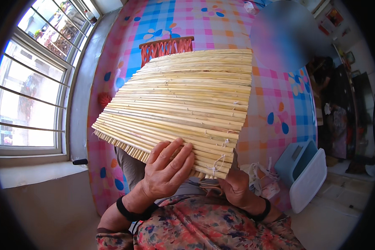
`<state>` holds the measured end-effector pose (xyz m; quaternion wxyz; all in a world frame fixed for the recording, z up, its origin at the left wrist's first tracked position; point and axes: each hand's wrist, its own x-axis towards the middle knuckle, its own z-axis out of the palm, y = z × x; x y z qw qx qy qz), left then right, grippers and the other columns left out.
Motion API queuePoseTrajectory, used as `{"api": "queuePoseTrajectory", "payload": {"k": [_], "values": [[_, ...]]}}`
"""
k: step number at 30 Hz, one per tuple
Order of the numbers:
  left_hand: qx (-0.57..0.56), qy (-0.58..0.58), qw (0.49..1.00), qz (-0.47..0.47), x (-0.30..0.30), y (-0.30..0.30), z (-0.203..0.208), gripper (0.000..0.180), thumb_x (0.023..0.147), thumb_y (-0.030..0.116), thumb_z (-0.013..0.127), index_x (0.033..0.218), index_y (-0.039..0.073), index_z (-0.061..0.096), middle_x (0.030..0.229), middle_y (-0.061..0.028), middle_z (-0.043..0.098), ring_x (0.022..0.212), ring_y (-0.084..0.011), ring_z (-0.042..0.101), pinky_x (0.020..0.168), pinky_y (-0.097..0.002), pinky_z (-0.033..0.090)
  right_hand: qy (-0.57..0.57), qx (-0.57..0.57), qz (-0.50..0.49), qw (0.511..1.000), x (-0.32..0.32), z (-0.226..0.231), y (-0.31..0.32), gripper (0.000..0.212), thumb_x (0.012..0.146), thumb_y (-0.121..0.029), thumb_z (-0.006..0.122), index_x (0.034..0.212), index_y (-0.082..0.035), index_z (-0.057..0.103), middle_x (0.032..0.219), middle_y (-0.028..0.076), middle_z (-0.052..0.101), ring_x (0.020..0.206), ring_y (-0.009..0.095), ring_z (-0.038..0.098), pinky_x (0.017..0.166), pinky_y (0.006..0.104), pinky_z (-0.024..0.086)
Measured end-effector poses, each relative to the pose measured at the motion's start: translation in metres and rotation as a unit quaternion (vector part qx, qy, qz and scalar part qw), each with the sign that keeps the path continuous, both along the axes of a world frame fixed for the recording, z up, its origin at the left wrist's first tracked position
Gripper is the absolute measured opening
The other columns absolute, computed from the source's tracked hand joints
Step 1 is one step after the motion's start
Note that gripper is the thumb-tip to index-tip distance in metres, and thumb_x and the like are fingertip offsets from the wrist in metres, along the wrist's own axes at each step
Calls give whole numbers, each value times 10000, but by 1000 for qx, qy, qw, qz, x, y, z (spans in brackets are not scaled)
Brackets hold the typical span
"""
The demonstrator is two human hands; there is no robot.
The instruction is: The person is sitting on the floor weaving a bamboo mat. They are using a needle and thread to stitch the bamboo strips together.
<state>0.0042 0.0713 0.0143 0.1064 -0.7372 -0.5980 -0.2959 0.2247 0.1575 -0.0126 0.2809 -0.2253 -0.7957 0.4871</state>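
A wide mat of pale yellow stalks (175,96) is raised, tilted, over my lap. White string ties the stalks together, with a loose knot at the near right corner. Across the near edge lies my left hand (166,166), fingers close together on the top stalks, its thumb hidden, the edge appearing gripped. Closed at the near right corner, my right hand (236,185) holds the mat from its edge; most of its fingers are out of sight beneath. Cut stalk ends show in a row along the left near edge.
A red woven piece with a wooden bar (166,41) lies beyond the mat on a checkered floral cover (275,96). To the right stand a blue-grey bin (293,160) and a white lid (309,181). Left is a barred window (29,96); a dark handle (80,161) juts near its sill.
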Motion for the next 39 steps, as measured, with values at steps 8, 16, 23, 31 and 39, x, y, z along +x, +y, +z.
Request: {"api": "queuePoseTrajectory", "payload": {"k": [8, 16, 23, 31, 39], "values": [[-1, -5, 1000, -5, -1, 0, 2, 339, 766, 139, 655, 1076, 3, 673, 1202, -152, 662, 1142, -335, 622, 945, -459, 485, 9, 15, 6, 1000, -4, -4, 3, 76, 823, 59, 625, 795, -5, 596, 728, 171, 561, 672, 403, 605, 544, 428, 450], [0, -10, 1000, -5, -5, -1, 2, 339, 772, 146, 645, 1078, 3, 673, 1198, -158, 664, 1129, -337, 630, 941, -454, 486, 0, 28, 17, 999, -7, -1, 5, 69, 819, 59, 627, 838, -7, 627, 743, 169, 582, 682, 399, 617, 551, 426, 464], [2, -22, 1000, -7, -10, -2, 3, 347, 772, 150, 647, 1087, 4, 670, 1198, -156, 667, 1131, -334, 632, 942, -452, 485, -23, 18, 36, 999, -9, 4, 5, 230, 853, 65, 598, 1058, -4, 677, 885, 176, 674, 787, 357, 687, 654, 382, 523], [-2, -25, 1000, -12, -11, -6, -2, 337, 782, 155, 661, 1084, 6, 672, 1194, -150, 672, 1138, -324, 629, 932, -442, 489, -16, 20, 43, 999, -21, 7, 6, 249, 912, 34, 606, 1142, -19, 686, 1048, 155, 709, 950, 308, 709, 806, 349, 544], [12, -42, 999, 3, -11, 1, -4, 329, 792, 145, 692, 1093, 14, 673, 1194, -137, 679, 1130, -303, 637, 935, -428, 489, -18, -21, 41, 999, -18, 4, 10, 175, 955, -52, 610, 1113, -15, 677, 1066, 149, 705, 976, 317, 702, 820, 350, 545]]}}
